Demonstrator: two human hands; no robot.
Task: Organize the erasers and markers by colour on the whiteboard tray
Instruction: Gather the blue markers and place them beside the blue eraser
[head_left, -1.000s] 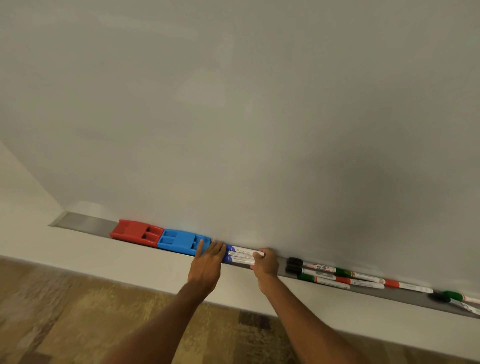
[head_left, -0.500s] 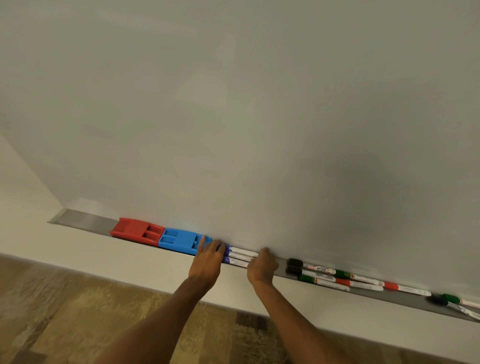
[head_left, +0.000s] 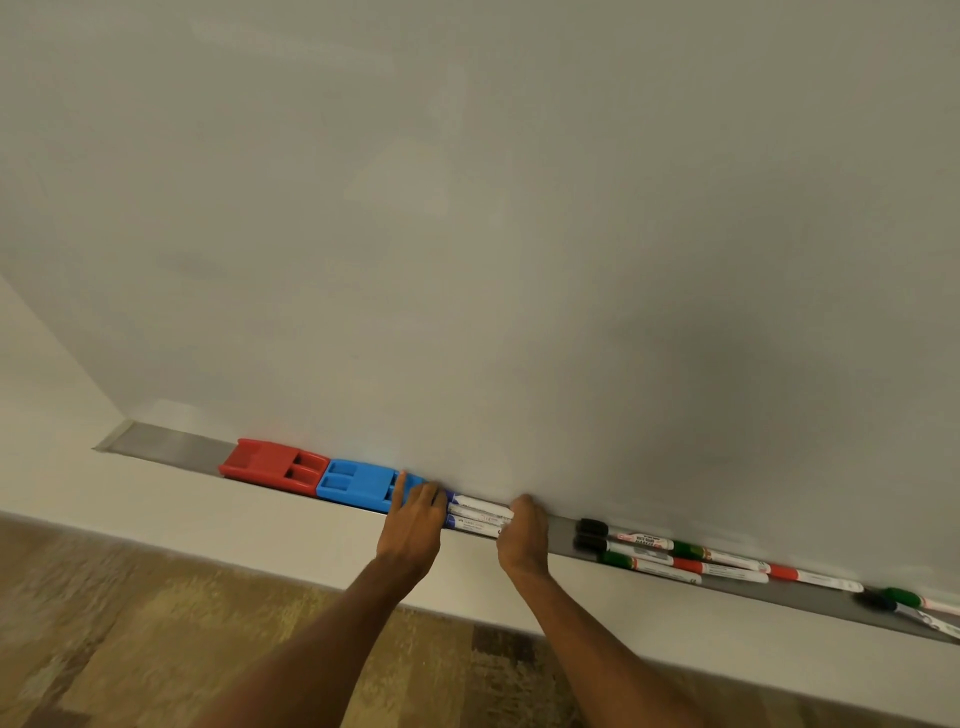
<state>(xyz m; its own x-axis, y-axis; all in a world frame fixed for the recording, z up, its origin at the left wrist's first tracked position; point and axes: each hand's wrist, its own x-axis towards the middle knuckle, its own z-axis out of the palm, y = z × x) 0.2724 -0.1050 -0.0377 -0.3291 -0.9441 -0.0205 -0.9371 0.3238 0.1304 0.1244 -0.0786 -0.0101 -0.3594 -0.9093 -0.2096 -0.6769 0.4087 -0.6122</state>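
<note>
- Done, by my reading: red eraser and blue eraser sit end to end, touching, toward the left of the tray. Three blue markers lie side by side just right of the blue eraser, caps to the left. The blue set looks formed.
- Left grip: released, fingers straight, pressed against the markers' cap ends, forefinger lying over the blue eraser's right end.
- Right grip: fingers curled over the blue markers' right ends, grasping them. The two grips bracket the bundle, likely squaring it up.
- Left to do: further right lies a mixed lot of black, green and red markers, overlapping and unsorted. One red marker lies just beyond it. At the far right edge is a green and black pair, partly cut off.
- The red markers are well apart from the red eraser, with the blue set between.
- Around: blank whiteboard above, pale wall below the tray, patterned floor nearest.
- In the way, as I judge it: the tray is narrow, so reds cannot slide past the blue set and would need lifting over. The overlapped markers may roll when one is pulled.
</note>
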